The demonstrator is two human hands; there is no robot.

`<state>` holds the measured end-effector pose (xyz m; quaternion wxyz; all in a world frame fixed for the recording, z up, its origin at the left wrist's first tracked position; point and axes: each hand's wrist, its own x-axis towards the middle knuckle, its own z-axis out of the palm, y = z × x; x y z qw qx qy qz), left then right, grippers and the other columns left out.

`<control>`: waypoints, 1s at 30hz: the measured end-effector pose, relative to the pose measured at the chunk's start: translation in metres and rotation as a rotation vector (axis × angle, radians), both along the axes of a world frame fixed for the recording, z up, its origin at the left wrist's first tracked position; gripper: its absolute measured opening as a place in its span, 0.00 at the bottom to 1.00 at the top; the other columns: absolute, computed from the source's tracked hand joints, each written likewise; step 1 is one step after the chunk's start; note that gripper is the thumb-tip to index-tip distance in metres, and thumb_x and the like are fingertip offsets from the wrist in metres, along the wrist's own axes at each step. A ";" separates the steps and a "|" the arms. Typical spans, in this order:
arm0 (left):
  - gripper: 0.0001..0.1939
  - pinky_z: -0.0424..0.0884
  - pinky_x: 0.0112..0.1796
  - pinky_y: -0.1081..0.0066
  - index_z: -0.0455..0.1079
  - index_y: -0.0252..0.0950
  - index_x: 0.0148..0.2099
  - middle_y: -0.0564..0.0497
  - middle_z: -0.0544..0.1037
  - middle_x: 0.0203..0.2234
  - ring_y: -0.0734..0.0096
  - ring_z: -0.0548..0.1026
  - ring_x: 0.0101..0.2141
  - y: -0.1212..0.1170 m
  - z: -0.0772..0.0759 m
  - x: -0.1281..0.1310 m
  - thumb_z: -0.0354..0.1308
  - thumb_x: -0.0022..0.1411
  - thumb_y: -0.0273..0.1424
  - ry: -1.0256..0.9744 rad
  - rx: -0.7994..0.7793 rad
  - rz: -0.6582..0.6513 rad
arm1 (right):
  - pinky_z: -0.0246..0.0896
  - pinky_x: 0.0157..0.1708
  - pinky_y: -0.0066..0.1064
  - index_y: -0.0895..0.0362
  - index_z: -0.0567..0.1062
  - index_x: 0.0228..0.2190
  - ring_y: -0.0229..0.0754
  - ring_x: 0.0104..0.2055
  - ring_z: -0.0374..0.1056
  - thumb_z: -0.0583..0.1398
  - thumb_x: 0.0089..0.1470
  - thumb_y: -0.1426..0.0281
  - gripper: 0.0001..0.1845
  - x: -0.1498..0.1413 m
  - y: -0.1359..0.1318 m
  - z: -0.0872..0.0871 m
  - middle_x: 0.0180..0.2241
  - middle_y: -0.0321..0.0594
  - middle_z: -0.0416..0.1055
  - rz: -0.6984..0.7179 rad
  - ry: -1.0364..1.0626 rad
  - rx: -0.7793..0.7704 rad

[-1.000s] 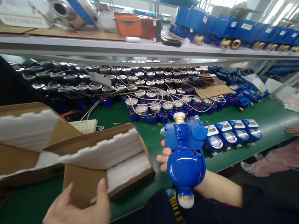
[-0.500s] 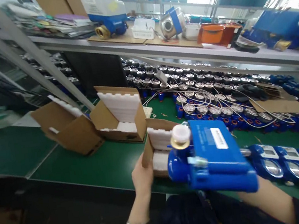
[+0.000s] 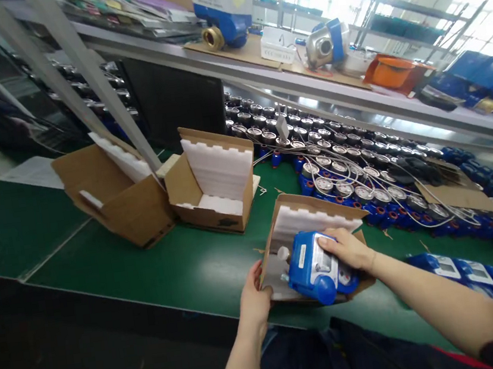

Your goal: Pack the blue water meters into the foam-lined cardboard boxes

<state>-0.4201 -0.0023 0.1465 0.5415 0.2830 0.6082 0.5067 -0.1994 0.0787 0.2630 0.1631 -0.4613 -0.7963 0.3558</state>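
A blue water meter (image 3: 313,267) with a grey display face lies in an open cardboard box (image 3: 296,204) lined with white foam, at the near edge of the green bench. My right hand (image 3: 347,249) rests on top of the meter, fingers curled over it. My left hand (image 3: 253,296) grips the box's left wall and steadies it. The box's lid stands open at the back, with a foam sheet on its inside.
Two more open foam-lined boxes (image 3: 213,179) (image 3: 115,191) stand to the left on the green bench (image 3: 162,269). Several wired meters (image 3: 338,164) fill the middle, and several blue meters (image 3: 477,276) line the right. A slanted metal strut (image 3: 94,83) and a shelf (image 3: 297,85) lie behind.
My right hand has brought the blue meter down from in front of me into the near box. My left hand still holds the box's left side. The view shifted left.
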 end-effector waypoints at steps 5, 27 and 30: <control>0.39 0.72 0.40 0.73 0.58 0.36 0.58 0.46 0.69 0.54 0.63 0.71 0.50 0.000 -0.002 0.002 0.50 0.40 0.14 -0.102 0.092 -0.062 | 0.53 0.30 0.31 0.58 0.74 0.26 0.43 0.28 0.65 0.46 0.58 0.46 0.32 -0.021 0.002 -0.013 0.25 0.42 0.71 -0.025 -0.240 -0.028; 0.36 0.71 0.46 0.65 0.54 0.39 0.62 0.45 0.72 0.50 0.64 0.74 0.45 -0.006 -0.008 0.000 0.52 0.48 0.20 -0.073 0.080 -0.160 | 0.57 0.50 0.41 0.60 0.62 0.56 0.53 0.52 0.63 0.52 0.58 0.53 0.31 -0.057 0.022 -0.072 0.51 0.54 0.66 0.093 -0.409 -0.208; 0.37 0.68 0.49 0.64 0.55 0.39 0.61 0.46 0.71 0.51 0.65 0.72 0.47 -0.006 -0.012 0.003 0.51 0.48 0.20 -0.033 0.077 -0.109 | 0.52 0.54 0.49 0.55 0.48 0.63 0.58 0.60 0.51 0.56 0.55 0.55 0.41 -0.059 0.004 -0.072 0.59 0.53 0.54 0.066 -0.437 -0.196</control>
